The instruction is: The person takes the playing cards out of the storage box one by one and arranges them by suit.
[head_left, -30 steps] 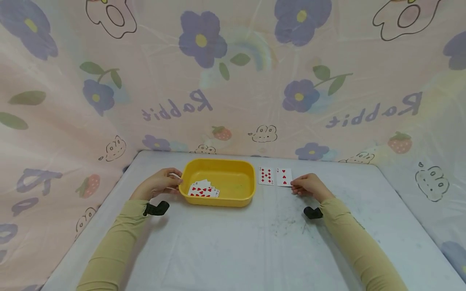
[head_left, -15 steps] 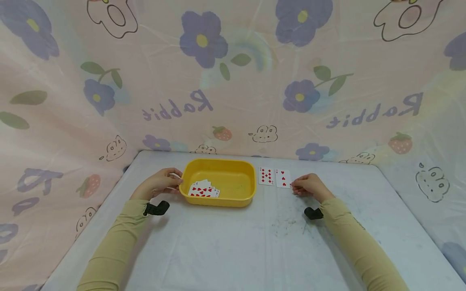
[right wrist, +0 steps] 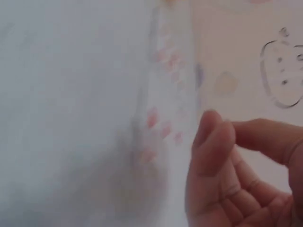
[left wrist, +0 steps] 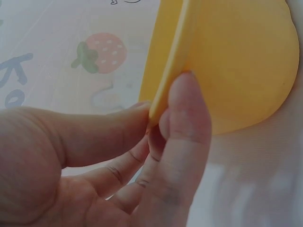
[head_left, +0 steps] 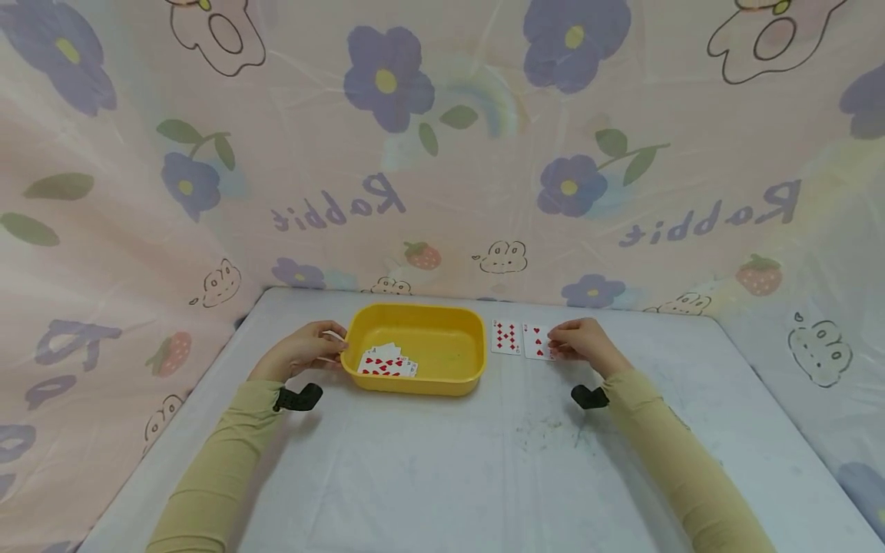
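My left hand [head_left: 304,352] pinches the left rim of a yellow plastic tray [head_left: 442,386]; in the left wrist view the thumb and fingers of the left hand [left wrist: 165,175] close on that rim. Several playing cards [head_left: 383,362], the top one with red hearts, lie in the tray's left part. To the right of it, a diamonds card [head_left: 506,338] and a three of hearts [head_left: 535,343] lie face up side by side. My right hand [head_left: 584,343] hovers over the right edge of the three of hearts, loosely curled, with nothing visible between its fingertips [right wrist: 220,137].
A white-covered table [head_left: 442,476] holds everything, with faint dark smudges in front of the cards. A patterned cloth [head_left: 442,153] with flowers and rabbits rises behind the table and along both sides. Black straps [head_left: 299,397] sit on both wrists.
My right hand has come off the three of hearts' edge and moved slightly up and left over it. That card shifted slightly before. My left hand stays on the tray.
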Available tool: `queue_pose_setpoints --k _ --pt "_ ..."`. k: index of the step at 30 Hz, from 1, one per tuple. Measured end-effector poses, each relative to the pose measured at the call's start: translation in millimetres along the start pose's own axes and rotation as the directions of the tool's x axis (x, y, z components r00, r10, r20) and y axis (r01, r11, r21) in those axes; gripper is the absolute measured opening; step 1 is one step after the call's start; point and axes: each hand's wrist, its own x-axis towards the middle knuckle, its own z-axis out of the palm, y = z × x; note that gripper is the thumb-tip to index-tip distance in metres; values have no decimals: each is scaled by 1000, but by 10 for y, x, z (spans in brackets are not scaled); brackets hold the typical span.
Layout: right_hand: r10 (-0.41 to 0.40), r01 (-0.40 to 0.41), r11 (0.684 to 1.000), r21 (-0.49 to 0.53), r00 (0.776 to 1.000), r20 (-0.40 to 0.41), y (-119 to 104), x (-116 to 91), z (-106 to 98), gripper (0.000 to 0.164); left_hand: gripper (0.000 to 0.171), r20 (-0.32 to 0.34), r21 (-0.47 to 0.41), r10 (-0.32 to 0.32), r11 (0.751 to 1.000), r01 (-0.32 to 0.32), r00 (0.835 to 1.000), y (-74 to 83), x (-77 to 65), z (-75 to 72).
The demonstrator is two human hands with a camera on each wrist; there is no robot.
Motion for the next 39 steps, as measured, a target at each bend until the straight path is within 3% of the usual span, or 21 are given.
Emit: queue_pose_setpoints --k 4,8,13,16,22,26,33,39 --pt "-86 85 996 26 995 57 -296 92 134 39 34 -9 3 -9 1000 9 1000 -16 -7 -2" --pt "-163 157 986 52 977 136 -668 152 393 34 34 -13 -2 -11 1000 11 1000 -6 -13 16" --pt "-194 193 981 31 941 278 -1032 215 804 30 34 -5 5 -3 1000 3 1000 12 -1 31" --pt "-190 196 980 23 908 374 -1159 266 1061 33 33 -10 -6 -13 1000 13 1000 11 11 24" --pt "-168 145 986 83 849 501 -1223 378 1509 38 33 -4 2 -7 1000 7 1000 0 14 0" --pt "-113 81 993 83 834 540 -1175 466 1730 38 32 -7 -7 -10 1000 10 1000 1 1 5" --pt "20 -7 1000 -23 803 596 -1151 514 1897 39 33 -9 -21 -11 1000 11 1000 4 -8 23" --pt "59 -11 997 -79 777 627 -1147 487 1972 42 32 -4 -9 -4 1000 4 1000 4 4 -1"
